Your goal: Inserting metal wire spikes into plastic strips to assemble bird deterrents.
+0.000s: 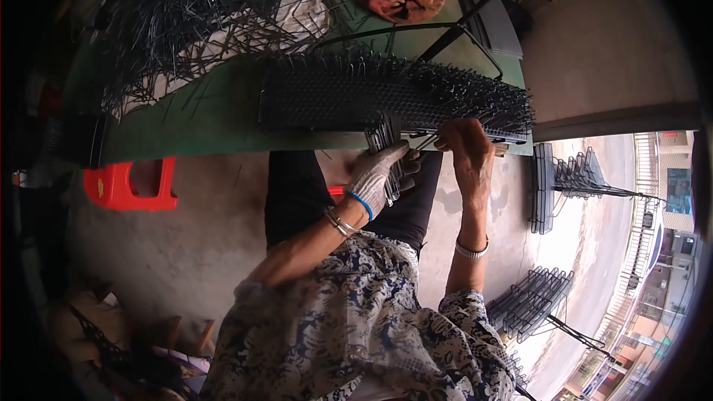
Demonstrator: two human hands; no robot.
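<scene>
A white knit glove covers my left hand [373, 177], which is closed around a bundle of thin metal rods [382, 136] at the table's front edge. Just to its right, my bare right hand [468, 147] has its fingertips pinched together. A thin dark rod [423, 138] seems to reach from the bundle side to those fingertips, which are partly hidden. Right behind both hands lies a long black perforated rack [327, 100]. Many short dark pins stand upright in it, densest along its right part, while holes show bare at the front left.
A large tangled heap of dark rods [200, 22] lies on pale sacking on the green table [215, 119]. A reddish cloth [405, 1] is farther back, near a black metal bar [445, 38]. A red stool [134, 184] stands left; wire racks [535, 301] stand at the right.
</scene>
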